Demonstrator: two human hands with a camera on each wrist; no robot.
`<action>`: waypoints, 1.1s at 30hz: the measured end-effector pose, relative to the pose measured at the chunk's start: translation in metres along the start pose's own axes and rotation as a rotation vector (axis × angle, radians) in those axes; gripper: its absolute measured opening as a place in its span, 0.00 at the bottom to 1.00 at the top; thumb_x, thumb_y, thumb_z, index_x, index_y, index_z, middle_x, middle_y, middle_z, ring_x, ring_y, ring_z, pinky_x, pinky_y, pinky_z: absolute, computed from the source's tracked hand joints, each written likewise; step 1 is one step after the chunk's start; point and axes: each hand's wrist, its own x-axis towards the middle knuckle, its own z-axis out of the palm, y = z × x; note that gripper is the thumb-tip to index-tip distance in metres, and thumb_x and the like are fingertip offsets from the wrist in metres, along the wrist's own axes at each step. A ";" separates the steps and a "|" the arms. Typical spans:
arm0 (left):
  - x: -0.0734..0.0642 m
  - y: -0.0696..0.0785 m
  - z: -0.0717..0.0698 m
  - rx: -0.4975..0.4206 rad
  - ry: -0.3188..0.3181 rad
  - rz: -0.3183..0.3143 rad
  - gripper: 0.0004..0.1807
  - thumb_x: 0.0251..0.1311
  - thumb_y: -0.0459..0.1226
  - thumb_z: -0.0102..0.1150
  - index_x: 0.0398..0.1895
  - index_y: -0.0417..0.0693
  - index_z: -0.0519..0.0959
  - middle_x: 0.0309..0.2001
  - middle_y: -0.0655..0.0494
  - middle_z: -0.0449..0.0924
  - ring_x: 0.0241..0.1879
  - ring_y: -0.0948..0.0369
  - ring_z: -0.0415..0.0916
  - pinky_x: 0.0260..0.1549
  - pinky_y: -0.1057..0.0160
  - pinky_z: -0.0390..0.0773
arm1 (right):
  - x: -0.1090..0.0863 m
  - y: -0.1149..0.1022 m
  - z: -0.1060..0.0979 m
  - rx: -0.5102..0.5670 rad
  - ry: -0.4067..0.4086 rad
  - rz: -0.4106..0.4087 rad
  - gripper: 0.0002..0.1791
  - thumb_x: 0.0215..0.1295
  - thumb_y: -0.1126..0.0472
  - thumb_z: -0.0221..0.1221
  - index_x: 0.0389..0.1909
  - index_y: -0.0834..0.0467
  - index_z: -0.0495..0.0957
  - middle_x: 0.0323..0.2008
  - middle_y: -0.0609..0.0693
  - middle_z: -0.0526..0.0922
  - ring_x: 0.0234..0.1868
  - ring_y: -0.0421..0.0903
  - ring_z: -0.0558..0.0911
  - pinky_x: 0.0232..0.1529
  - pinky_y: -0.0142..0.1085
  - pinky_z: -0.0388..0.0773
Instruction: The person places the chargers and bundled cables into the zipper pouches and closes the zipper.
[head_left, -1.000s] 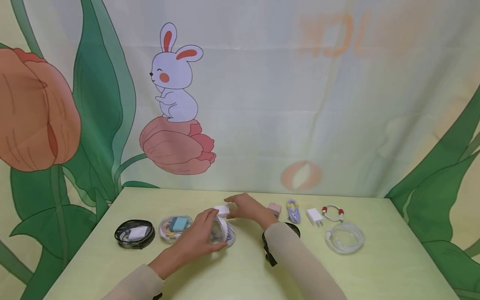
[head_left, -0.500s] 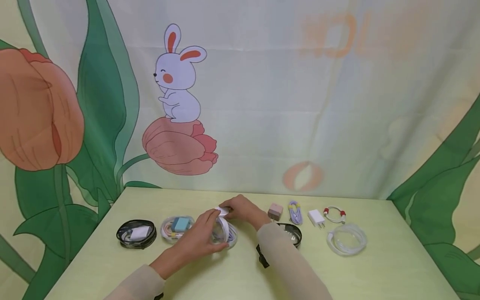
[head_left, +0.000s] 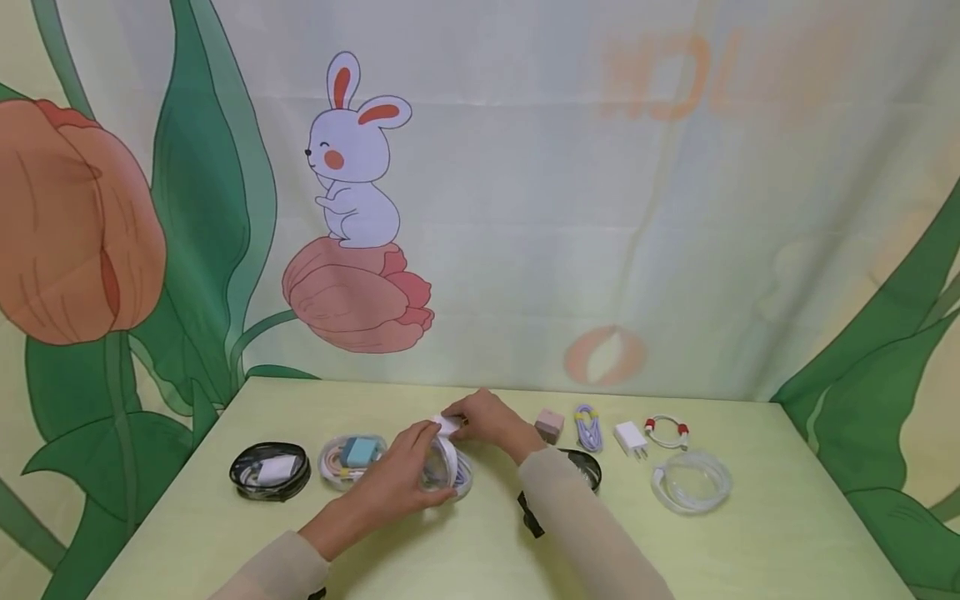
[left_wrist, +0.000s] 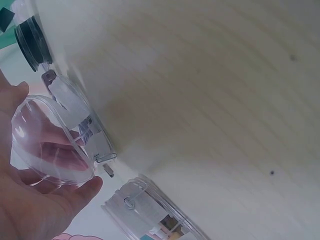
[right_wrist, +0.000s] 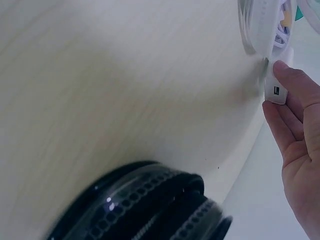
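My left hand point(head_left: 401, 471) grips the raised clear lid point(left_wrist: 47, 142) of a round plastic case, fingers along its upper edge and thumb low on its rim. Beneath and to the right of the lid lies the case's base point(right_wrist: 265, 22), with a coiled pale cable point(right_wrist: 281, 39) inside. Just behind that case, my right hand point(head_left: 491, 421) pinches a white USB charger point(right_wrist: 276, 89) between thumb and fingers. The charger's port faces the right wrist camera, and its far end reaches close to the case.
Left of the hands sit a clear case with a blue charger point(head_left: 362, 452) and a black-rimmed case point(head_left: 270, 471). At right are a pink charger point(head_left: 550, 425), a lilac cable point(head_left: 588, 429), a white plug point(head_left: 630, 437), a red-ended cable point(head_left: 666, 432), a clear case point(head_left: 692, 482) and a black-rimmed case point(head_left: 583, 467).
The right hand's spread fingers have closed on the white charger and moved slightly left, uncovering more of the pink charger and right black-rimmed case. The left hand keeps its hold on the lid.
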 end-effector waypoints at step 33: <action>0.004 0.001 0.004 0.005 -0.022 0.000 0.53 0.54 0.56 0.74 0.76 0.38 0.60 0.74 0.42 0.61 0.72 0.47 0.61 0.68 0.47 0.68 | -0.050 0.007 -0.020 0.231 0.077 0.102 0.21 0.58 0.55 0.74 0.53 0.54 0.87 0.43 0.48 0.90 0.38 0.38 0.86 0.35 0.27 0.80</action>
